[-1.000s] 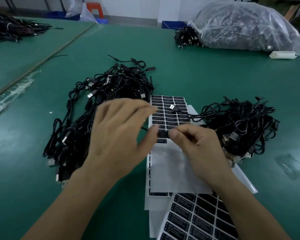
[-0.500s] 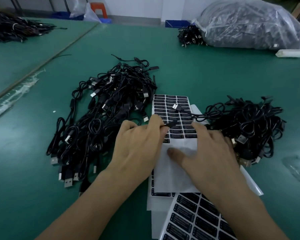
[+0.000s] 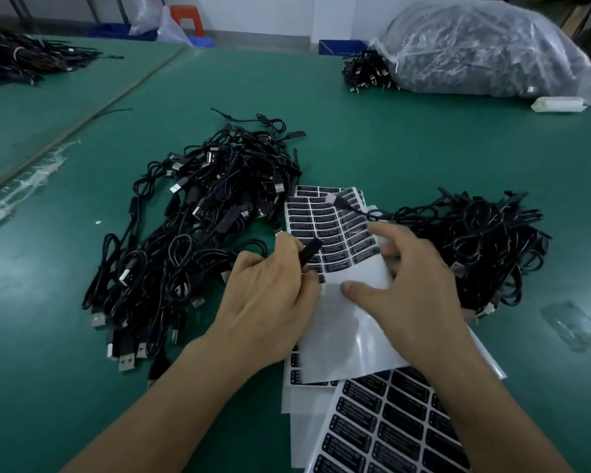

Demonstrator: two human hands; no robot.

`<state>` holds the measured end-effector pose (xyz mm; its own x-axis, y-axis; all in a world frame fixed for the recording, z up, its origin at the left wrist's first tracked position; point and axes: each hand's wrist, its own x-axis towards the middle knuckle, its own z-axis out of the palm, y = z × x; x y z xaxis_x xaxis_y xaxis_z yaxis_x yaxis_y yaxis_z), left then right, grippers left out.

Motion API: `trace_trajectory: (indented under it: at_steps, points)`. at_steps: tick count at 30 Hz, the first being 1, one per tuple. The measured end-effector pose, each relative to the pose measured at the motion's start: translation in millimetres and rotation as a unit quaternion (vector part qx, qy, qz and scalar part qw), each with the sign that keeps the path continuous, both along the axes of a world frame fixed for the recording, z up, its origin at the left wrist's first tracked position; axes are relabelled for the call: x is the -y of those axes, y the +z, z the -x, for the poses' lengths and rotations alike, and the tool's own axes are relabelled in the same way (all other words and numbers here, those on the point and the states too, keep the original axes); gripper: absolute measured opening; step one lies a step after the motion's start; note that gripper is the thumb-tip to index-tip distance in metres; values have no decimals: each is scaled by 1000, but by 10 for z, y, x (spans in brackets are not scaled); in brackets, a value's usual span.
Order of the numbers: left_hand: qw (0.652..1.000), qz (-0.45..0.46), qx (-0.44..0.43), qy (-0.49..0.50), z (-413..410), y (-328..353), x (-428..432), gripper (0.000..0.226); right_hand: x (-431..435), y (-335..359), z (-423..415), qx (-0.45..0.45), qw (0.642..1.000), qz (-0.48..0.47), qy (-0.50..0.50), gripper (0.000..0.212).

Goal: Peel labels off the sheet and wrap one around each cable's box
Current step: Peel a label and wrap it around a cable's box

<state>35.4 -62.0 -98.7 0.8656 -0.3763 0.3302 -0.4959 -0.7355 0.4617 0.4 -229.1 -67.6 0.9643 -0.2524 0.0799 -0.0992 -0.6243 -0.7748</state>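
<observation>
My left hand [image 3: 270, 302] pinches a small black cable box [image 3: 311, 251] between thumb and forefinger, just over the left edge of the label sheet [image 3: 328, 227]. That sheet has rows of black labels on its far half and bare white backing on its near half. My right hand [image 3: 413, 295] grips the sheet at its right side, thumb pressed on the white backing and fingers curled behind the edge, which bows upward. A cable with a plug lies across the sheet's far corner.
A big tangle of black USB cables [image 3: 202, 250] lies left of the sheet, a second pile [image 3: 485, 240] right of it. A full label sheet [image 3: 389, 421] lies nearest me. At the back right are a plastic bag [image 3: 485, 46], more cables [image 3: 365, 73] and a white object [image 3: 556, 104].
Both hands pinched the box a second ago. My right hand let go, dropped onto the sheet, then gripped its right edge and bent it up. My left hand kept the box.
</observation>
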Motion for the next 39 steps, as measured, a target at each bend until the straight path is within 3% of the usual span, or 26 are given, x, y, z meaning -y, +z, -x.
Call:
trace_trajectory:
  at_steps: [5, 8, 12, 16, 28, 35, 39]
  points:
    - [999, 34, -33, -3, 19, 33, 2, 25, 50, 36, -44, -51, 960, -274, -22, 94]
    - [991, 124, -52, 6, 18, 64, -30, 25, 66, 29, -69, -90, 931, -354, -12, 87]
    - [982, 170, -79, 8, 18, 101, -50, 25, 110, 25, -83, -103, 927, -361, -22, 75]
    - [981, 168, -96, -7, 38, 106, -39, 26, 89, 7, -82, -109, 941, -319, 6, 83]
    - [981, 155, -114, 0, 60, 167, -59, 46, 88, -14, -80, -76, 955, -285, 37, 75]
    - [977, 172, -126, -9, 69, 180, -58, 47, 10, -39, -38, -44, 970, -220, 94, 85]
    - [979, 169, -118, -3, 52, 182, -90, 41, 54, -29, -54, -48, 958, -273, 70, 84]
